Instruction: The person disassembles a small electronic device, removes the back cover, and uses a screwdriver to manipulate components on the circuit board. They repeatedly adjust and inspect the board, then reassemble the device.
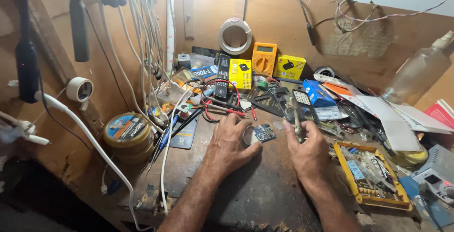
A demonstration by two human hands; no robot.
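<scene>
Blue little circuit board (pixel 264 132) lay flat on the dark bench, left hand (pixel 230 142) pinning its edge with spread, unclenched fingers. Right hand (pixel 308 149) was closed round a thin tool (pixel 296 118). Looked light, stiff and pretty fragile, so edges only.

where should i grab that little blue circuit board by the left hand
Take the blue circuit board by its two bare side edges, pinching from above. It lies flat on the dark bench, so only the rims are free. Come from its right side: the left hand has its fingers at the near left corner.
</scene>
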